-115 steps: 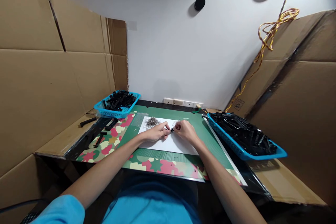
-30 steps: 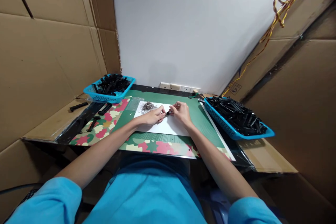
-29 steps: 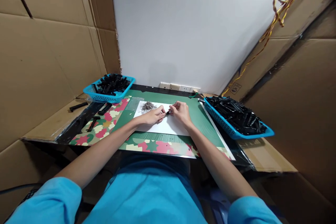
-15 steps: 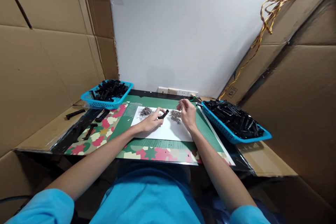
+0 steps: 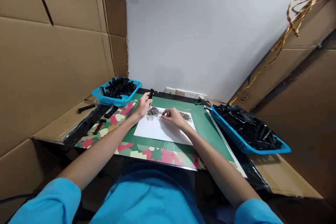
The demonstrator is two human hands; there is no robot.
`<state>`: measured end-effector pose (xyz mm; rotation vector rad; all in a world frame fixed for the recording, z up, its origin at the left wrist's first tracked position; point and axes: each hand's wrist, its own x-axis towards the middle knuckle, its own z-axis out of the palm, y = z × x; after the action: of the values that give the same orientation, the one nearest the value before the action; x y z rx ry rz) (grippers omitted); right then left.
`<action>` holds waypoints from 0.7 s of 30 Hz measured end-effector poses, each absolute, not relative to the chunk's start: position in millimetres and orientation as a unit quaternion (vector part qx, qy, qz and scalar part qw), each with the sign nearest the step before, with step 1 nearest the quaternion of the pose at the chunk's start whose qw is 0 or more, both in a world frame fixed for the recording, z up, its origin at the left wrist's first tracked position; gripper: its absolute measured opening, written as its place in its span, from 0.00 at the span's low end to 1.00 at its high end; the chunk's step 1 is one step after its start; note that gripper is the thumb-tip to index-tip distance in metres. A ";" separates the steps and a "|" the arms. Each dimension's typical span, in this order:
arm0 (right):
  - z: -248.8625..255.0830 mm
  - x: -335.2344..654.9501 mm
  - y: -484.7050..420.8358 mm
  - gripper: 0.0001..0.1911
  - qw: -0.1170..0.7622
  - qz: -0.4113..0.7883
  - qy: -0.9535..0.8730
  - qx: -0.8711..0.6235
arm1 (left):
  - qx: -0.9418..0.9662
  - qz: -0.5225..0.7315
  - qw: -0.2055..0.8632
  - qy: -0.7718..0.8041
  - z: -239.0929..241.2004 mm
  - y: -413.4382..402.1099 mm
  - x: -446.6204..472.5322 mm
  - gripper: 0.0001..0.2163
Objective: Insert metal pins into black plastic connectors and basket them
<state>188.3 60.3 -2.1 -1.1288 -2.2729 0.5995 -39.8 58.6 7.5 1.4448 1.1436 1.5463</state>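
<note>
Currently, my left hand (image 5: 143, 105) is closed in a pinch on one small black part (image 5: 151, 93). The thumb and fingers grip its lower end, and the part stands nearly upright above the fingertips. It is held clear of the work surface, over the far left corner of the green mat (image 5: 207, 129) and just beside the left basket (image 5: 101, 98).

My right hand (image 5: 172, 115) rests on the white sheet (image 5: 162, 131), palm down, with the fingers curled and the fingertips pointing toward the left. I cannot tell whether the fingertips hold anything. It lies between two heaps of small metal pieces: the left pile (image 5: 153, 112) is just beside its fingertips, and the right pile (image 5: 185, 115) is close behind its knuckles.

Surroundings:
- The left basket is blue and filled with black parts.
- The right tray (image 5: 262, 151), also blue, holds a larger load of long black parts, well apart from both hands.
- The white sheet lies on the green mat, which sits on a camouflage-patterned cover (image 5: 110, 134).
- Loose black pieces (image 5: 99, 126) lie on the cover and on the cardboard ledge at the left.
- A socket strip (image 5: 183, 93) runs along the white wall.
- Cardboard panels (image 5: 52, 63) stand on both sides.
</note>
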 end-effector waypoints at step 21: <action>-15.7 173.1 57.3 0.09 0.275 0.252 -0.841 -0.392 | 0.560 0.587 0.426 0.401 -1.1 54.3 -25.1 0.19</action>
<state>173.1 57.3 -15.7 -1.0527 -2.2603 0.6784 -25.1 54.3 -1.1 1.3993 1.0026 1.4674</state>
